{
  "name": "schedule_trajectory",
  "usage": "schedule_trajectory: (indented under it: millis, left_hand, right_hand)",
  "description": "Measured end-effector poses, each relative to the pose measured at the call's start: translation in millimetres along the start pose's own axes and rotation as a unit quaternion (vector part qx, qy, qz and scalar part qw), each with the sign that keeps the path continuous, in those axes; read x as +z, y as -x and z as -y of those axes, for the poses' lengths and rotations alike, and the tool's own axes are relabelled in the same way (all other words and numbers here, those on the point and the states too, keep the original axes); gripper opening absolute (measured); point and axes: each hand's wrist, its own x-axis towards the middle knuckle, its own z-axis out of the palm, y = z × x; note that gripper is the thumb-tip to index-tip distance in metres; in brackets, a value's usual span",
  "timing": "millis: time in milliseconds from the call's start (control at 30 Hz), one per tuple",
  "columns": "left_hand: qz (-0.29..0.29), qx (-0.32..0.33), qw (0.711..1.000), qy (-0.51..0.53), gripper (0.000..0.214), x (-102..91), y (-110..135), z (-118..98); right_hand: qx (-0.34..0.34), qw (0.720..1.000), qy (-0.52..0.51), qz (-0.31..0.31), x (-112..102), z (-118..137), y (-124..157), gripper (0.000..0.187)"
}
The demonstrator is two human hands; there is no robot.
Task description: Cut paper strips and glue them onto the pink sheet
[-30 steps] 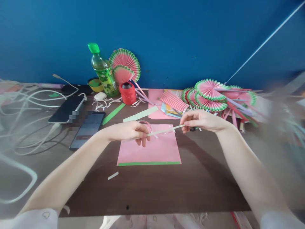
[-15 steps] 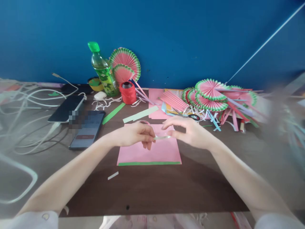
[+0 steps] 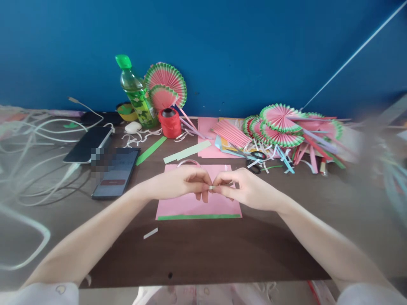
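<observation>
Over the pink sheet of paper [image 3: 187, 207], which has a green strip [image 3: 199, 217] along its near edge, my two hands meet. My left hand [image 3: 190, 182] pinches one end of a narrow pale strip [image 3: 211, 187] between thumb and fingers. From the other side, my right hand [image 3: 244, 188] grips the same strip, its fingertips almost touching the left ones. Most of the strip is hidden by the fingers, and I cannot tell its material. Behind my left hand shows part of a clear ring [image 3: 188, 162], possibly a tape roll.
Scissors [image 3: 254, 163] lie beyond my right hand, near pleated paper fans [image 3: 281, 118] and loose strips. Farther left stand a red spool [image 3: 170, 123] and a green-capped bottle [image 3: 136, 95]. Phones [image 3: 117, 173] and white cables lie at left. A white scrap [image 3: 150, 233] is in front.
My right hand has moved left and down, closing on the pale strip against my left fingertips. The scissors behind it now show more fully.
</observation>
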Motion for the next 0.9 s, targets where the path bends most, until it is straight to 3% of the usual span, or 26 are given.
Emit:
schedule_trajectory:
  millis: [167, 467, 600, 667, 767, 900]
  left_hand:
    - [-0.05, -0.011, 0.997, -0.053, 0.009, 6.0, 1.0, -3.8]
    - [-0.124, 0.078, 0.987, -0.066, 0.011, 19.5, -3.3, -2.0]
    - [-0.143, 0.064, 0.982, -0.107, 0.007, 22.0, -2.9, -0.7]
    - [-0.185, 0.05, 0.972, -0.135, 0.002, 21.6, -2.2, -0.6]
    - [-0.249, 0.062, 0.945, -0.202, 0.01, 19.7, -1.2, -0.9]
    - [-0.211, 0.09, 0.942, -0.244, 0.01, 17.5, -0.9, -2.8]
  right_hand:
    - [0.02, 0.999, -0.043, 0.003, 1.7, 3.6, 1.1, 0.016]
    - [0.026, 0.996, -0.084, -0.013, 5.9, 7.6, 4.6, 0.014]
    - [0.049, 0.995, -0.086, -0.013, 5.4, 5.7, 4.3, 0.014]
    - [0.06, 0.995, -0.08, -0.021, 4.6, 4.6, 3.6, 0.015]
    - [0.071, 0.994, -0.079, -0.034, 3.7, 3.7, 2.6, 0.017]
    - [0.07, 0.993, -0.088, -0.034, 3.5, 3.8, 3.0, 0.017]
